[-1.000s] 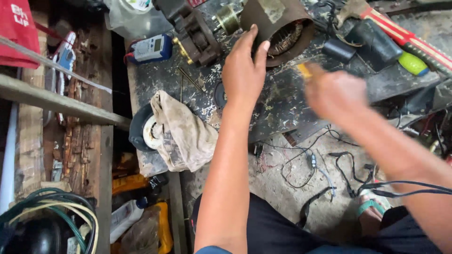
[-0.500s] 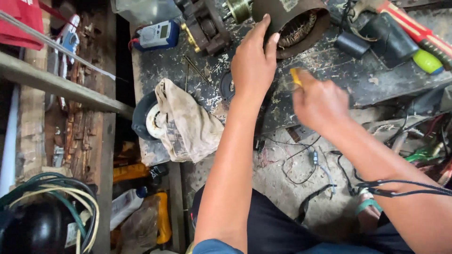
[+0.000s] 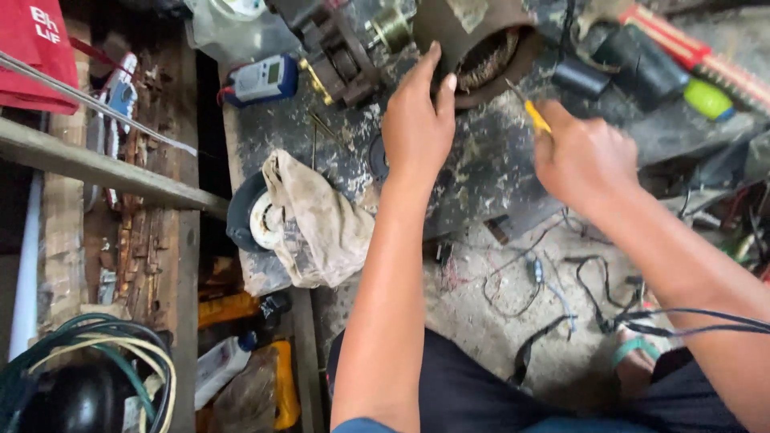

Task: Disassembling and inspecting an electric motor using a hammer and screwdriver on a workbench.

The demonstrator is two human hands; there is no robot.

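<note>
My left hand (image 3: 415, 120) reaches forward with its fingers spread, its fingertips touching the rim of a round brown motor housing (image 3: 481, 40) that shows copper windings inside. My right hand (image 3: 584, 156) is closed around a small yellow-handled tool (image 3: 531, 111) whose thin metal tip points toward the housing's opening. Both hands hover over a dark, stained work board (image 3: 481, 172).
A dirty cloth (image 3: 314, 220) drapes over a black-and-white round part (image 3: 250, 218). A blue-and-white meter (image 3: 263, 80), a metal motor part (image 3: 337, 52), a red tool (image 3: 690, 56) and a green-capped black cylinder (image 3: 706, 98) lie at the back. Loose wires (image 3: 561, 281) cover the floor; coiled cables (image 3: 104, 353) sit lower left.
The view has shifted so the bench sits lower in frame. My right hand with the yellow tool has moved closer to the motor housing; my left hand stays on its rim.
</note>
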